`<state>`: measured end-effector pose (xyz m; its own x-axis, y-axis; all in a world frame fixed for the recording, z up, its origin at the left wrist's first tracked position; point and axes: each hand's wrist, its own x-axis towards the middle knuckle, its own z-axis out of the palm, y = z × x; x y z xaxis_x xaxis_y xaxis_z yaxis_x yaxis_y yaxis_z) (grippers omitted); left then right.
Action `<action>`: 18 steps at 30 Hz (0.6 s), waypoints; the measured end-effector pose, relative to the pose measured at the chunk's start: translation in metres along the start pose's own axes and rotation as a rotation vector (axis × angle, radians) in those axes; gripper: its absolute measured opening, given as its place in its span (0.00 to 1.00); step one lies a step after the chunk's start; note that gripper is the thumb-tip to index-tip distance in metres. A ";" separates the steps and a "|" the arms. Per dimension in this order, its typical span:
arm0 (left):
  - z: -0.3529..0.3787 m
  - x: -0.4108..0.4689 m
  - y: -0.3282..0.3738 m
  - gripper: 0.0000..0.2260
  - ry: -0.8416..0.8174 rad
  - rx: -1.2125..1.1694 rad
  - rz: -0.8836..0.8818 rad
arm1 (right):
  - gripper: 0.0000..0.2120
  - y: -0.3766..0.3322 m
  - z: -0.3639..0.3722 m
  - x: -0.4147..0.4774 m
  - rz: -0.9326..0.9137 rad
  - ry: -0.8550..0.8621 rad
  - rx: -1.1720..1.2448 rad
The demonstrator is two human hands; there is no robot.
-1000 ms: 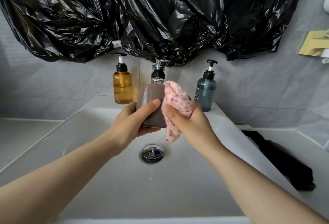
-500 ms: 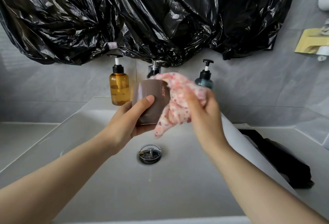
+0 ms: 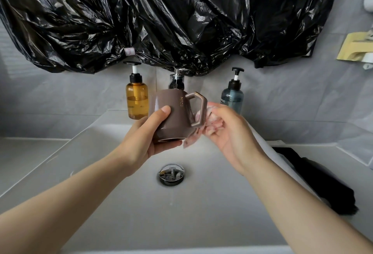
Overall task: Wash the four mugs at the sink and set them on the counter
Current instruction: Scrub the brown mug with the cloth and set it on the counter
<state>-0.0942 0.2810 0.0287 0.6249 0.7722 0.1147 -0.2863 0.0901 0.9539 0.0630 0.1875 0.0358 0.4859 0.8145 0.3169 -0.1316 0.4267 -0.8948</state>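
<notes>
A brown mug (image 3: 175,114) with an angular handle hangs over the white sink (image 3: 113,203), tilted with its handle pointing right. My left hand (image 3: 149,134) grips its body from the left and below, thumb across the side. My right hand (image 3: 226,130) holds a pink flowered cloth (image 3: 203,126), bunched against the mug just behind the handle. Most of the cloth is hidden by the mug and my fingers. No other mugs are in view.
The chrome faucet (image 3: 177,81) stands behind the mug, between an amber pump bottle (image 3: 136,100) and a blue-grey pump bottle (image 3: 232,97). A chrome drain (image 3: 171,174) sits in the basin. A black cloth (image 3: 314,179) lies on the right counter. Black plastic sheeting (image 3: 161,15) covers the wall above.
My right hand with the cloth has come off the top of the mug and dropped to its right side. The mug has turned, so its handle now shows on the right.
</notes>
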 end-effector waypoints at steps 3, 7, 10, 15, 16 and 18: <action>0.000 0.000 -0.002 0.26 -0.002 0.003 -0.004 | 0.16 0.003 0.001 -0.002 -0.028 -0.006 -0.056; 0.002 0.000 -0.001 0.23 -0.014 -0.010 -0.004 | 0.15 0.003 -0.003 -0.004 -0.092 0.094 0.012; 0.003 -0.002 0.001 0.22 -0.042 -0.030 -0.007 | 0.09 -0.006 0.002 -0.008 -0.036 -0.014 0.222; -0.002 -0.003 0.000 0.26 -0.108 0.036 -0.036 | 0.11 -0.013 0.001 -0.006 0.032 -0.160 0.211; -0.003 -0.003 -0.001 0.27 -0.121 0.045 -0.041 | 0.12 -0.012 0.000 -0.006 0.027 -0.158 0.180; -0.003 -0.003 -0.003 0.27 -0.137 0.048 -0.038 | 0.12 -0.010 -0.002 -0.007 0.026 -0.155 0.159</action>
<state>-0.0973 0.2799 0.0251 0.7287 0.6757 0.1118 -0.2277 0.0850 0.9700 0.0627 0.1770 0.0414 0.3439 0.8713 0.3502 -0.2826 0.4516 -0.8463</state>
